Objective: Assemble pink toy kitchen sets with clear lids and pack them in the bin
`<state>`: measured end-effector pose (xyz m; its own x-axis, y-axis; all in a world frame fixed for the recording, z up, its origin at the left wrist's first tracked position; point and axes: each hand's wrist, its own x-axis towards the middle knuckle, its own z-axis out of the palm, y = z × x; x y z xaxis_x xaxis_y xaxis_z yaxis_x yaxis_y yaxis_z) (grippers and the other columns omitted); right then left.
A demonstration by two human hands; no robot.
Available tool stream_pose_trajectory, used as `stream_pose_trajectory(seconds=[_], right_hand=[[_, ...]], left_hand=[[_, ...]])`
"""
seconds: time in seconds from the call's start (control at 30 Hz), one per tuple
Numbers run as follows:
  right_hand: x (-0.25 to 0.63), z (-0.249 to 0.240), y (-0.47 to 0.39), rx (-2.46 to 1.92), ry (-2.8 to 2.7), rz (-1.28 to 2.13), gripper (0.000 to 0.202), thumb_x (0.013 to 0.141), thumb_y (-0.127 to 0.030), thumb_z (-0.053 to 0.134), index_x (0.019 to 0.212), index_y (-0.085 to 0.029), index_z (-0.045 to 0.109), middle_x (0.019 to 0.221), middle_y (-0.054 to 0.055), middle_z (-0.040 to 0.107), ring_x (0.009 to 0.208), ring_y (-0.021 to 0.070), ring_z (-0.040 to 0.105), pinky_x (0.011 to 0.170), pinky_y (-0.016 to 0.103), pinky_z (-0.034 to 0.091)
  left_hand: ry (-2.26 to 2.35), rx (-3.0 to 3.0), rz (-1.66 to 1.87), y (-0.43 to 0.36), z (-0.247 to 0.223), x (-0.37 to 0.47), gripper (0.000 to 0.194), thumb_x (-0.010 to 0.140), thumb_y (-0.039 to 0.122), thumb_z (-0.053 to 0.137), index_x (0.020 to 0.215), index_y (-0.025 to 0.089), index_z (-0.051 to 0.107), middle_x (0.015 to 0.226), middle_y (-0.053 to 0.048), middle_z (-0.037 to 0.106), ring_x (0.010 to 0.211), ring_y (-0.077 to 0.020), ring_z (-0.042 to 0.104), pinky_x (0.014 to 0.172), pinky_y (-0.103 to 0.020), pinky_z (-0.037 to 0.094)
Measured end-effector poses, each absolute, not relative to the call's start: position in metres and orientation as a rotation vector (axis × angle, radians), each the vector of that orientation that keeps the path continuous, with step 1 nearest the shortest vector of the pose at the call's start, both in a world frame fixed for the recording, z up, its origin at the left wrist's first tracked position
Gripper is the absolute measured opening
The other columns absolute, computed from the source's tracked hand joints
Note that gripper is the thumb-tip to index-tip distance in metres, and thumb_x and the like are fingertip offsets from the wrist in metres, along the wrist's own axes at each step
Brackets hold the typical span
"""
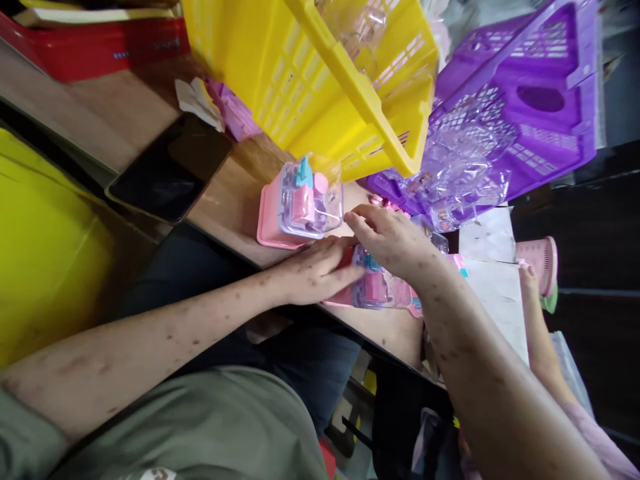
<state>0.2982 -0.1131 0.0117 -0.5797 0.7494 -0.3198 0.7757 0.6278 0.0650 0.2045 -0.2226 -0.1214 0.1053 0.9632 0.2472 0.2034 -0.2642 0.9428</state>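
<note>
My left hand (320,270) lies across the pink base of a toy case (383,288), its thumb on the near side and its fingers on the far side. The case has a clear cover with pink and turquoise parts inside. Over it hovers my right hand (393,240), fingers bent and a little apart, with nothing visible in them. The right fingertips are close to a second, similar toy case (300,207) that stands to the left. My right hand and forearm hide part of the case under them.
A yellow basket (280,80) and a purple basket (550,127) with clear plastic pieces are tilted at the back. On the left are a dark phone or tablet (170,167) and a red box (100,50). Another person's arm (543,340) reaches in at right, near a pink basket (543,263).
</note>
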Motion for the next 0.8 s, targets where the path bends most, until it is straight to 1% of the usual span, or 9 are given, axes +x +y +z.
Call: stream_pose_trajectory(seconds=[0.03,0.1,0.23,0.3,0.37,0.47,0.53,0.67,0.8], right_hand=[[0.299,0.010,-0.112,1.234,2.534,-0.109,0.041,0.114,-0.045,0.046,0.115,-0.020,0.080,0.111,0.013,0.083,0.106,0.0315,0.077,0.091,0.039,0.052],[0.300,0.008,-0.110,1.207,2.533,-0.086,0.043,0.114,-0.043,0.043,0.116,-0.020,0.079,0.118,0.014,0.082,0.109,0.0335,0.076,0.092,0.042,0.052],[0.301,0.013,-0.111,1.105,2.620,-0.050,0.052,0.116,-0.049,0.035,0.118,-0.021,0.079,0.113,0.015,0.082,0.103,0.0345,0.075,0.089,0.045,0.054],[0.306,0.019,-0.116,1.225,2.667,-0.061,0.064,0.118,-0.059,0.025,0.118,-0.023,0.078,0.104,0.014,0.081,0.096,0.0327,0.076,0.086,0.045,0.056],[0.314,0.026,-0.125,1.337,2.727,-0.075,0.069,0.119,-0.063,0.019,0.120,-0.024,0.076,0.102,0.013,0.080,0.097,0.0318,0.076,0.089,0.046,0.058],[0.327,0.028,-0.140,1.238,2.839,-0.120,0.058,0.120,-0.057,0.027,0.125,-0.024,0.074,0.120,0.014,0.080,0.120,0.0339,0.074,0.107,0.050,0.055],[0.333,0.025,-0.148,1.155,2.844,-0.118,0.052,0.119,-0.050,0.032,0.124,-0.022,0.075,0.126,0.015,0.079,0.128,0.0359,0.070,0.114,0.053,0.051],[0.331,0.017,-0.155,1.169,2.759,0.034,0.049,0.116,-0.042,0.035,0.117,-0.018,0.078,0.120,0.020,0.080,0.115,0.0396,0.073,0.108,0.057,0.052],[0.323,0.016,-0.154,1.261,2.698,0.105,0.042,0.110,-0.043,0.048,0.105,-0.020,0.082,0.105,0.019,0.081,0.109,0.0406,0.074,0.104,0.057,0.054]], left_hand=[[1.180,1.552,1.271,-0.223,-0.121,0.207,0.040,0.115,0.046,0.046,0.146,0.022,0.052,0.143,-0.015,0.069,0.141,-0.0320,0.064,0.126,-0.054,0.050],[1.212,1.507,1.313,-0.224,-0.120,0.215,0.032,0.116,0.040,0.041,0.138,0.022,0.056,0.136,-0.015,0.070,0.135,-0.0308,0.066,0.124,-0.054,0.051],[1.264,1.461,1.331,-0.230,-0.116,0.229,0.038,0.117,0.038,0.037,0.149,0.023,0.052,0.142,-0.014,0.068,0.139,-0.0298,0.062,0.128,-0.054,0.049],[1.299,1.438,1.345,-0.232,-0.115,0.233,0.043,0.117,0.038,0.037,0.155,0.022,0.048,0.150,-0.015,0.065,0.146,-0.0297,0.058,0.133,-0.055,0.044],[1.326,1.424,1.350,-0.233,-0.115,0.235,0.046,0.117,0.039,0.036,0.158,0.021,0.046,0.157,-0.016,0.062,0.152,-0.0299,0.054,0.136,-0.056,0.041],[1.324,1.425,1.323,-0.231,-0.116,0.235,0.047,0.118,0.041,0.036,0.160,0.024,0.044,0.158,-0.014,0.062,0.153,-0.0297,0.054,0.136,-0.058,0.040],[1.306,1.445,1.297,-0.229,-0.118,0.234,0.047,0.118,0.043,0.036,0.160,0.026,0.044,0.156,-0.014,0.064,0.152,-0.0300,0.056,0.134,-0.059,0.042],[1.264,1.475,1.277,-0.227,-0.120,0.231,0.048,0.118,0.046,0.034,0.163,0.027,0.042,0.158,-0.014,0.062,0.154,-0.0294,0.055,0.134,-0.058,0.043],[1.284,1.517,1.239,-0.227,-0.121,0.230,0.045,0.119,0.042,0.032,0.157,0.025,0.049,0.152,-0.014,0.066,0.149,-0.0297,0.059,0.130,-0.056,0.048]])
